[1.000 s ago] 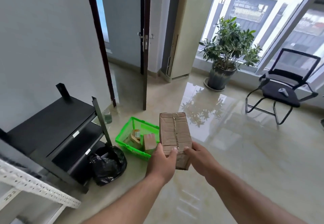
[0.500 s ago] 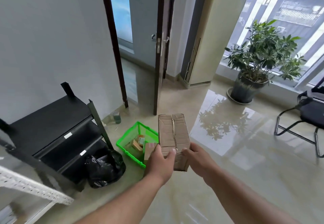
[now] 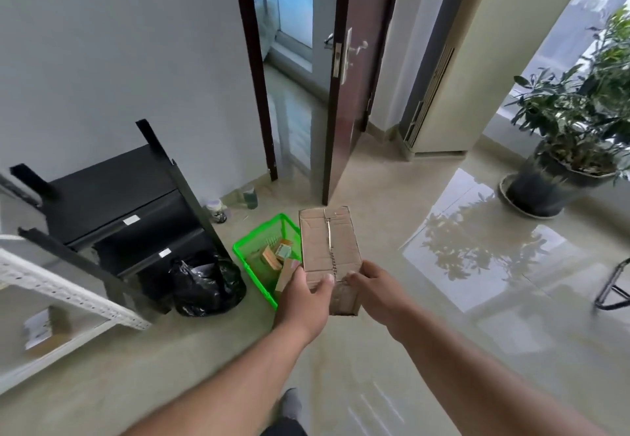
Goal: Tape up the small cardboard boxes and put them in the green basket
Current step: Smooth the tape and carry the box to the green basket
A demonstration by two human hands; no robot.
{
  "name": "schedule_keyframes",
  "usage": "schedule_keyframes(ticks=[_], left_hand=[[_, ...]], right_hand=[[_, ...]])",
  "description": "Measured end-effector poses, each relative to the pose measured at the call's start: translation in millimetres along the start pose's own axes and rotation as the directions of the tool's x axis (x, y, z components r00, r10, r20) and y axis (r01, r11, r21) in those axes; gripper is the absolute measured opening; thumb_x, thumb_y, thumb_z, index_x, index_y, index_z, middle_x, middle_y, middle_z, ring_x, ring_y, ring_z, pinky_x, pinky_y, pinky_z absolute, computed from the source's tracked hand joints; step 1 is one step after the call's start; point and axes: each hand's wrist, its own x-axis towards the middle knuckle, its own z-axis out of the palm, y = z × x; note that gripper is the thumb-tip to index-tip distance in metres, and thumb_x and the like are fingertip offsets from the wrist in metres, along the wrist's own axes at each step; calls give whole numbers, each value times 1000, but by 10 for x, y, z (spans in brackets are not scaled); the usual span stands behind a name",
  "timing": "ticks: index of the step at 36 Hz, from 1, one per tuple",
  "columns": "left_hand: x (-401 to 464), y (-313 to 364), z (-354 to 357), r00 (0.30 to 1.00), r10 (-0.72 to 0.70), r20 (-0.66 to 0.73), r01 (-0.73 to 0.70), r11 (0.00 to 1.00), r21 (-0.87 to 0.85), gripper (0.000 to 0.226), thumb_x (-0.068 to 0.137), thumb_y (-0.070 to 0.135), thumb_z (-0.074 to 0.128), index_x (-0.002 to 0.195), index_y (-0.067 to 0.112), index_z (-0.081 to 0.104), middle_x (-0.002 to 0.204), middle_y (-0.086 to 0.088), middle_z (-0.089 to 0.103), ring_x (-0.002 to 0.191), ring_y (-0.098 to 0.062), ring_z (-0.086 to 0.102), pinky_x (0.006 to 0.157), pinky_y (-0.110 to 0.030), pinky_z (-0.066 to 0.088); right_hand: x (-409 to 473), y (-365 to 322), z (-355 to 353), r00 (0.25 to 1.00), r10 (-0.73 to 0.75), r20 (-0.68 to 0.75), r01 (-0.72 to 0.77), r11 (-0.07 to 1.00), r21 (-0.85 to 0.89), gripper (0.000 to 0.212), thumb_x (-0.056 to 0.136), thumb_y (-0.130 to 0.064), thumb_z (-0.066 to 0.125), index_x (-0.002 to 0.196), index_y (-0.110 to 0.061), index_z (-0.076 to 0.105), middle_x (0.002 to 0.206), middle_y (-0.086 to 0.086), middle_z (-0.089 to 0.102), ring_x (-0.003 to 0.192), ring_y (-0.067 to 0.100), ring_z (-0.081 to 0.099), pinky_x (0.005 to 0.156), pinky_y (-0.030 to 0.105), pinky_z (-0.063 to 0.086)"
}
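A small brown cardboard box (image 3: 329,241) with clear tape along its top seam is held out in front of me, above the floor. My left hand (image 3: 301,294) grips its near left end, thumb on top. My right hand (image 3: 375,287) grips the near right end, thumb on the seam. The green basket (image 3: 252,267) stands on the floor just left of and below the box. It holds several small boxes, and the box in my hands hides its right side.
A black shelf unit (image 3: 112,203) stands against the left wall with a black bag (image 3: 204,282) at its foot. A white rack (image 3: 68,296) lies at lower left. An open dark door (image 3: 344,94), a potted plant (image 3: 576,128) and a chair leg (image 3: 610,285) lie ahead and right.
The view has swung left and closer to the basket. The box stays gripped in both hands and now sits nearer the basket; the chair has slid almost out of view.
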Motion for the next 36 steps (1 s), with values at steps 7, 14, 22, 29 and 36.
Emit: schedule_keyframes(ticks=[7,14,22,29,36], left_hand=[[475,17,154,997,-71,-38,68,995,-70,77,74,67,51,135,20,53,126,5,67,116,-18,62,101,-38,50],[975,170,323,992,-118,-42,112,987,-115,50,93,48,59,133,19,52,130,5,63,119,-21,59,96,-29,45],[1417,203,364,977,-197,-77,187,975,-120,74,73,72,48,126,22,57,128,-3,60,117,-23,58,100,-40,48],[1820,268,474,955,-268,-130,249,957,-149,69,87,61,56,140,16,52,141,-9,49,131,-25,49,110,-40,41],[2216,413,714,918,-345,-193,282,913,-294,46,81,61,56,115,31,58,114,7,66,103,-15,64,92,-39,53]], right_hand=[[532,-174,-102,995,-11,98,19,996,-83,25,96,-5,53,91,-26,66,91,-8,74,75,-3,69,64,16,50],[1112,-346,-212,993,9,121,16,979,-203,27,97,-9,53,116,-22,68,103,-6,75,82,0,67,55,9,45],[1646,-510,-238,987,24,160,27,950,-311,26,99,-11,52,113,-27,67,102,-7,73,83,-1,63,54,6,41],[2182,-604,-253,972,33,233,56,929,-366,26,99,-7,52,114,-21,68,102,-5,74,85,3,66,55,7,43],[2782,-678,-375,949,37,312,104,901,-421,28,95,-18,51,118,-23,66,108,-2,75,89,6,71,78,22,57]])
